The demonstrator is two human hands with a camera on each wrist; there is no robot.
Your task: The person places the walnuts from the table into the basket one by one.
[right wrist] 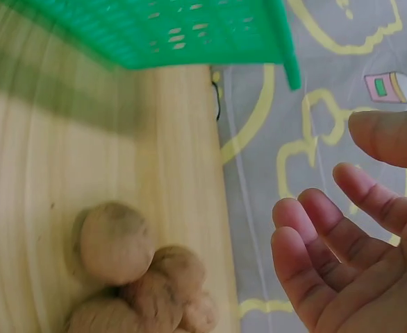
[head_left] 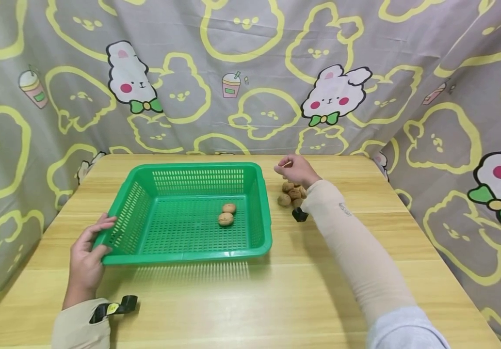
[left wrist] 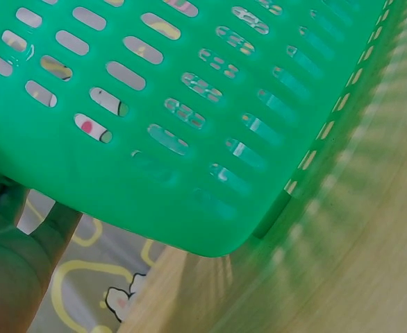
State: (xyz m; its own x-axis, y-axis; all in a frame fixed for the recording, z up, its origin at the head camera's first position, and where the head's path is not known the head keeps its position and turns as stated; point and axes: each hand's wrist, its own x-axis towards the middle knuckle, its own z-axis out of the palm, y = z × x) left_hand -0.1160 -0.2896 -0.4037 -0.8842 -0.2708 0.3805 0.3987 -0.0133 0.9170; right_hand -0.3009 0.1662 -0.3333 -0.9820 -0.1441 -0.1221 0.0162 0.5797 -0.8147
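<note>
A green plastic basket (head_left: 198, 256) with slotted walls stands on the table at the left of the head view. My left hand (head_left: 88, 257) grips its left rim, thumb near the front corner; in the left wrist view that hand (left wrist: 16, 257) shows beside the basket wall (left wrist: 183, 166). Two walnuts (head_left: 226, 219) lie together on the basket floor, toward its right side. To the right of the basket, my right hand (head_left: 297, 170) is above a small pile of walnuts (head_left: 284, 199). Its loosely bent fingers (right wrist: 356, 243) hold nothing in the right wrist view, apart from the walnuts (right wrist: 117, 243).
The wooden table (head_left: 215, 310) ends at a patterned grey curtain (head_left: 259, 116) behind and at both sides. Black wrist mounts (head_left: 115, 308) sit on the forearms, the right one close to the walnut pile.
</note>
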